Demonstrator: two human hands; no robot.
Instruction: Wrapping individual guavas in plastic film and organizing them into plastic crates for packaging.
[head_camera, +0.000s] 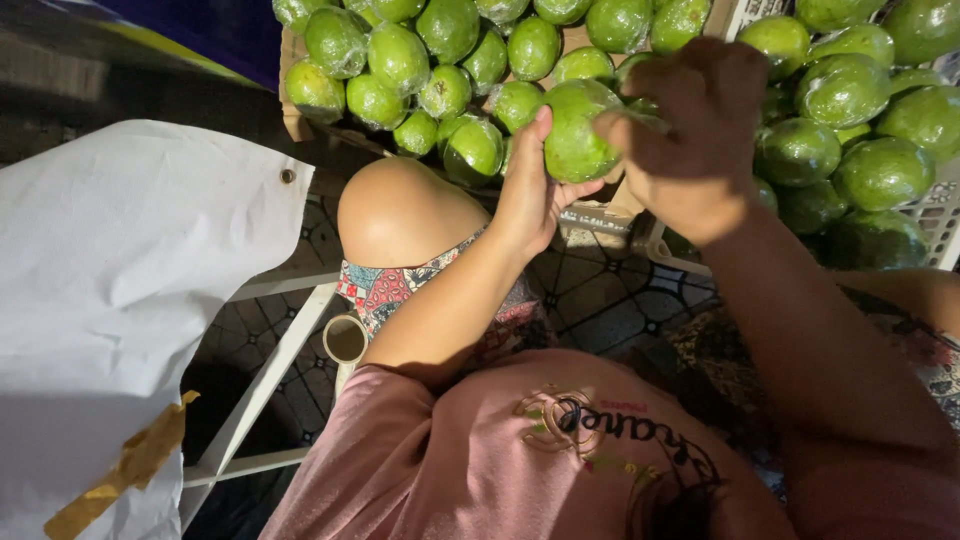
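Head view: both hands' fingers grip one green mango (575, 130), right hand (690, 130) hiding its side.

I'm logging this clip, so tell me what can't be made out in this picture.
Head view only:
- Right hand fingertips: curled behind the held green fruit, so the grip there is hidden.
- Left hand palm: turned away against the fruit.
- Fruit pile: cut off by the top edge.
- White crate: cut off at the right edge, its inside covered by fruit.
- Floor under the white frame: too dark.
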